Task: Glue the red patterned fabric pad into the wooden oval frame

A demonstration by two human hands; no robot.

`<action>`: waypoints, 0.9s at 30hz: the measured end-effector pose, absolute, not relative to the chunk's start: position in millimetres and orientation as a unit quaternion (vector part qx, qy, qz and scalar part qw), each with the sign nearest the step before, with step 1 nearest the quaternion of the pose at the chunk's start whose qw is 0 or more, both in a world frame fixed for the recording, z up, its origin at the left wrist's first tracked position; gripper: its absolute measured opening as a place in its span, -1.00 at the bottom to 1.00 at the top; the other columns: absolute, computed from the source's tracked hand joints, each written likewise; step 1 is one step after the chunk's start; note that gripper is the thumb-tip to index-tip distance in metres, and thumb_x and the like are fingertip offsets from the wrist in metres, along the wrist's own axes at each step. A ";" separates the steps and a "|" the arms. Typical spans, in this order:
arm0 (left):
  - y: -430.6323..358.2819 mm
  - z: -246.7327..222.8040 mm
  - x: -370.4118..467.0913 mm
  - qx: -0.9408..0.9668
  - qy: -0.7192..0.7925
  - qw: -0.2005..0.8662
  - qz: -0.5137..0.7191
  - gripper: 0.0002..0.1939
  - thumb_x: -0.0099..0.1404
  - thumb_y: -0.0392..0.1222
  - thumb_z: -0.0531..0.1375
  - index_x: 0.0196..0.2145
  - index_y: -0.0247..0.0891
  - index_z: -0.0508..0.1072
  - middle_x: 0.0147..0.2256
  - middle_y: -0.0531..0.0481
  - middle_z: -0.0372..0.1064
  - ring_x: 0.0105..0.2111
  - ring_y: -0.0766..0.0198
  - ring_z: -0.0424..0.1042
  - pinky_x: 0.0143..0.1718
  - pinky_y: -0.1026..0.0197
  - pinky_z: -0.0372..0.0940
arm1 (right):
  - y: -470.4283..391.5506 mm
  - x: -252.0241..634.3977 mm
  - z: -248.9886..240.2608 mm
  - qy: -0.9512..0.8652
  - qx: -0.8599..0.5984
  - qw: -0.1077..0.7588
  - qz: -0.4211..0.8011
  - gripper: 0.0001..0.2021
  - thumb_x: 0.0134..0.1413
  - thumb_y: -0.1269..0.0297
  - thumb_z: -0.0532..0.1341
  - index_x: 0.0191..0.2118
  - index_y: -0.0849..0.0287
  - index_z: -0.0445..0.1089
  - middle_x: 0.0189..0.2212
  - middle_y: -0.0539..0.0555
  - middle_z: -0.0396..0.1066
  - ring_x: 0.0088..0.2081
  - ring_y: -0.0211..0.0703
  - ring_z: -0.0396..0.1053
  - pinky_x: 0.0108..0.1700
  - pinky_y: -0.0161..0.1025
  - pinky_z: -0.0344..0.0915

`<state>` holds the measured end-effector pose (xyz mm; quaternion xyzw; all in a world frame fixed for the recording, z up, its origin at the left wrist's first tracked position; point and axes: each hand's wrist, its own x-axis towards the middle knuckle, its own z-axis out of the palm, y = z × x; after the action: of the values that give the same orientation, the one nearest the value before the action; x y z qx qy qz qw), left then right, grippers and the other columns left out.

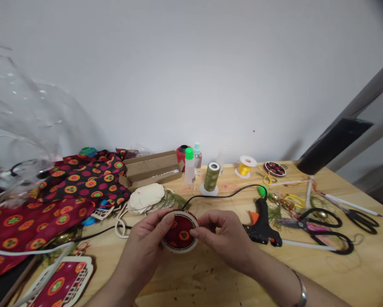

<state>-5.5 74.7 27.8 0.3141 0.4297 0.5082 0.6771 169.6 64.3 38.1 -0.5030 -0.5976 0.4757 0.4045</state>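
Between my two hands is a round fabric ornament (180,236), with a pale rim around dark red cloth printed with orange flowers. My left hand (149,236) grips its left side, thumb on the upper front. My right hand (221,236) pinches the right edge between thumb and fingers. The fingers behind the ornament are partly hidden. Just right of my right hand lies a black glue gun (262,226) with an orange trigger. A stack of pale cut-out pieces (148,198) sits beyond my left hand.
Patterned fabric (82,179) spreads over the left side, near a framed fabric piece (59,283). An open cardboard box (153,168), a green-capped bottle (189,166), a green thread spool (212,177) and a yellow cord spool (246,166) stand at the back. Scissors (319,226) lie right.
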 end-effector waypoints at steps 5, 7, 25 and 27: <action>76.9 28.7 -7.4 0.319 0.413 0.692 0.499 -0.82 0.04 -0.19 0.36 -0.35 -0.28 0.56 -0.41 -0.06 0.58 -0.45 0.28 0.50 -0.40 0.32 0.39 | 65.1 172.1 39.5 -0.642 -0.497 0.407 0.419 -0.92 -0.05 0.36 0.28 -0.48 0.23 0.48 -0.58 0.00 0.43 -0.52 -0.28 0.26 -0.47 -0.35 0.18; 78.2 29.7 -8.9 0.326 0.407 0.702 0.485 -0.78 0.03 -0.21 0.37 -0.30 -0.27 0.55 -0.36 -0.09 0.59 -0.42 0.25 0.52 -0.37 0.30 0.39 | 65.9 174.0 40.1 -0.658 -0.492 0.404 0.402 -0.93 -0.04 0.37 0.27 -0.47 0.22 0.47 -0.57 0.00 0.44 -0.52 -0.29 0.27 -0.47 -0.36 0.18; 77.8 24.9 -11.3 0.397 0.446 0.693 0.404 -0.74 0.02 -0.18 0.37 -0.26 -0.18 0.57 -0.25 -0.03 0.58 -0.29 0.21 0.50 -0.24 0.25 0.34 | 59.5 174.4 47.3 -0.745 -0.477 0.359 0.299 -0.89 -0.01 0.41 0.23 -0.52 0.22 0.42 -0.61 -0.01 0.41 -0.55 -0.32 0.27 -0.48 -0.39 0.13; 77.5 25.9 -10.8 0.406 0.439 0.696 0.399 -0.76 0.03 -0.18 0.36 -0.28 -0.21 0.58 -0.27 -0.05 0.58 -0.30 0.20 0.50 -0.25 0.26 0.34 | 59.2 174.1 46.3 -0.747 -0.474 0.362 0.296 -0.90 -0.02 0.42 0.24 -0.52 0.22 0.42 -0.61 -0.02 0.41 -0.56 -0.32 0.27 -0.48 -0.39 0.13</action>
<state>-10.8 77.5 25.9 0.4056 0.4388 0.3987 0.6957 174.1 59.2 46.3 -0.4735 -0.7465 0.2957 0.3620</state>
